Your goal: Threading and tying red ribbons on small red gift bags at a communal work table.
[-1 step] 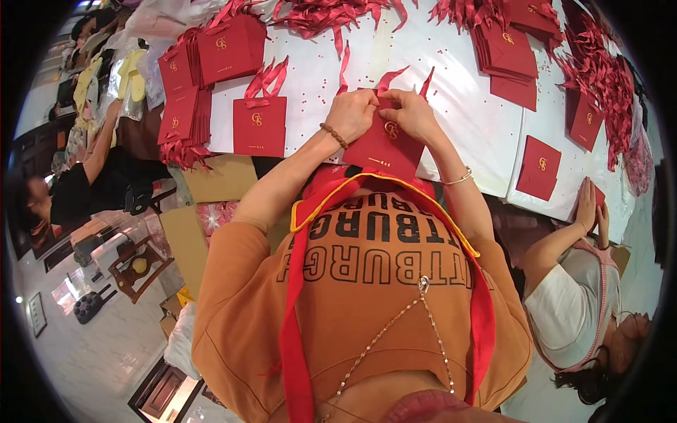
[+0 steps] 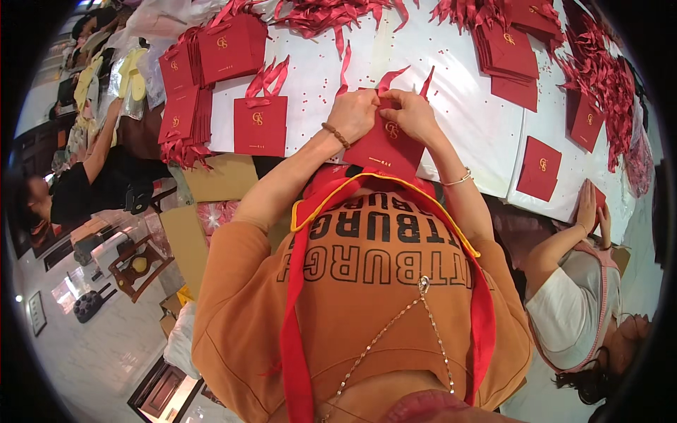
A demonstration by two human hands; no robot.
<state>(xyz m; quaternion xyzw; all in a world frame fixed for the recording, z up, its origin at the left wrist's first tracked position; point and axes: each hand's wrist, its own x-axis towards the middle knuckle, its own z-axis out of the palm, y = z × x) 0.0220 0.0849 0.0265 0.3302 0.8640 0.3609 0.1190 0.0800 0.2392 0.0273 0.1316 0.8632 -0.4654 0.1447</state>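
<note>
A red paper gift bag (image 2: 383, 151) with gold print lies at the table's near edge, in front of my chest. My left hand (image 2: 355, 113) is closed at the bag's upper left edge, fingers curled inward. Beside it, my right hand (image 2: 412, 116) pinches at the top edge, thumb and fingertips close to the left hand's. A red satin ribbon (image 2: 391, 79) sticks up between the hands, and other ribbon ends rise beyond them. My fingers hide just where the ribbon meets the bag. Left of my hands lies another red bag (image 2: 259, 128) with its ribbon handle attached.
Stacked red bags (image 2: 229, 53) stand at the far left, and more bag stacks (image 2: 506, 53) at the far right. Loose ribbons (image 2: 317, 17) and small red dots cover parts of the white table (image 2: 458, 130). A co-worker's hands (image 2: 591, 211) hold a red piece at right.
</note>
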